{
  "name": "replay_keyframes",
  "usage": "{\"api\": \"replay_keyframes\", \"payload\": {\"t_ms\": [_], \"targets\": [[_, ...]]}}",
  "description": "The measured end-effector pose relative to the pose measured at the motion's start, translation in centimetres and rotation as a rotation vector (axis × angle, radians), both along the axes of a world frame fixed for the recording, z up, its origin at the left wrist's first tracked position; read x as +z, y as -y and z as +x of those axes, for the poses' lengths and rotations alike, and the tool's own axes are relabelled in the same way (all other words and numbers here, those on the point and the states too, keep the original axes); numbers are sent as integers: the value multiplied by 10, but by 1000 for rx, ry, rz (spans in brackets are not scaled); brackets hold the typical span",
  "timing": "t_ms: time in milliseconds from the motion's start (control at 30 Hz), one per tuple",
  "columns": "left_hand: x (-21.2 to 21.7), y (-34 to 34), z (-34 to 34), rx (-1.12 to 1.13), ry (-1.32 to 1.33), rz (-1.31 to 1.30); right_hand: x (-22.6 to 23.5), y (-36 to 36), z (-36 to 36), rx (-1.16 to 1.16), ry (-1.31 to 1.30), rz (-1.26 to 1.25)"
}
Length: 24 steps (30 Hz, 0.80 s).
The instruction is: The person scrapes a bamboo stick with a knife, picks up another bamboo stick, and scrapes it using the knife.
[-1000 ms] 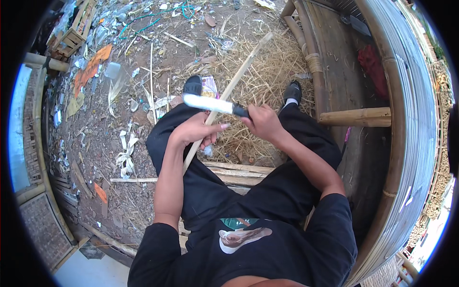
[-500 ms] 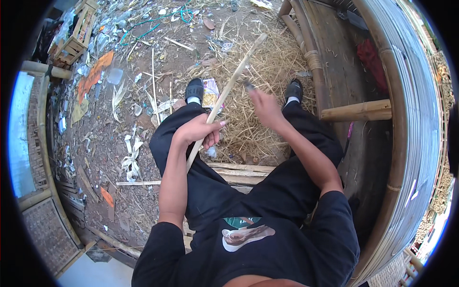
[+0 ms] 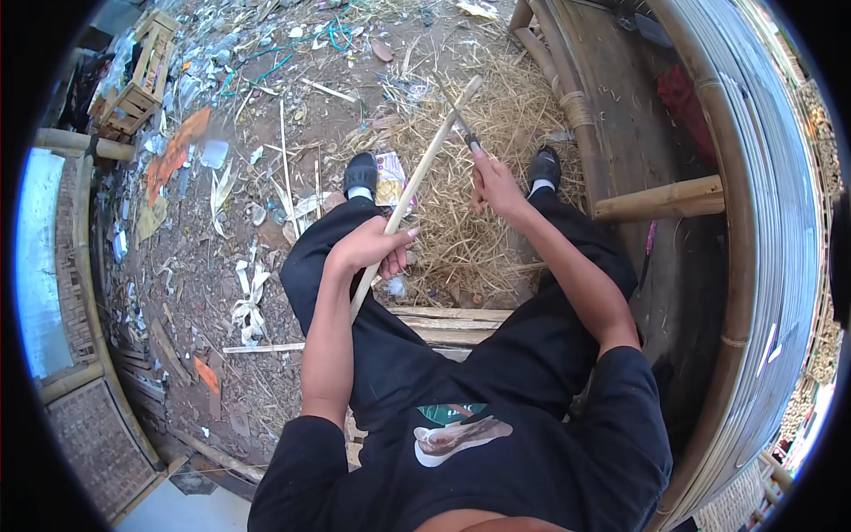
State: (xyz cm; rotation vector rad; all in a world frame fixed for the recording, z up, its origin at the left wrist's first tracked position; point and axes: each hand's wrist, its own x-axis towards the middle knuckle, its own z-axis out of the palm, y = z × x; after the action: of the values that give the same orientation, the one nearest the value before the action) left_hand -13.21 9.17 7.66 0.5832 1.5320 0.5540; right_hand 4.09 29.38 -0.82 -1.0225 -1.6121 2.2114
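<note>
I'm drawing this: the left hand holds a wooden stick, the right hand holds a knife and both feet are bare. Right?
Almost: the head view shows dark slides and white socks, not bare feet. The left hand does hold the wooden stick and the right hand the knife.

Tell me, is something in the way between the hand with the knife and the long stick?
Only the knife itself, held in the right hand; it crosses the long stick near its far end in this view. Nothing else visible blocks it: the straw lies on the ground.
</note>
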Motion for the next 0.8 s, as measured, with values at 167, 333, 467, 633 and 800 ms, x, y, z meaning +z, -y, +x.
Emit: {"api": "replay_keyframes", "payload": {"t_ms": [167, 333, 467, 633, 800], "targets": [[4, 8, -2, -19, 78, 33, 45, 32, 4, -108, 257, 761], [0, 6, -2, -14, 110, 37, 23, 53, 21, 410, -7, 1378], [-2, 9, -2, -35, 78, 34, -29, -15, 30, 317, -49, 1668], [-1, 6, -3, -28, 5, 70, -14, -22, 6, -123, 246, 1151], [-2, 4, -5, -60, -27, 45, -5, -10, 4, 27, 3, 72]]}}
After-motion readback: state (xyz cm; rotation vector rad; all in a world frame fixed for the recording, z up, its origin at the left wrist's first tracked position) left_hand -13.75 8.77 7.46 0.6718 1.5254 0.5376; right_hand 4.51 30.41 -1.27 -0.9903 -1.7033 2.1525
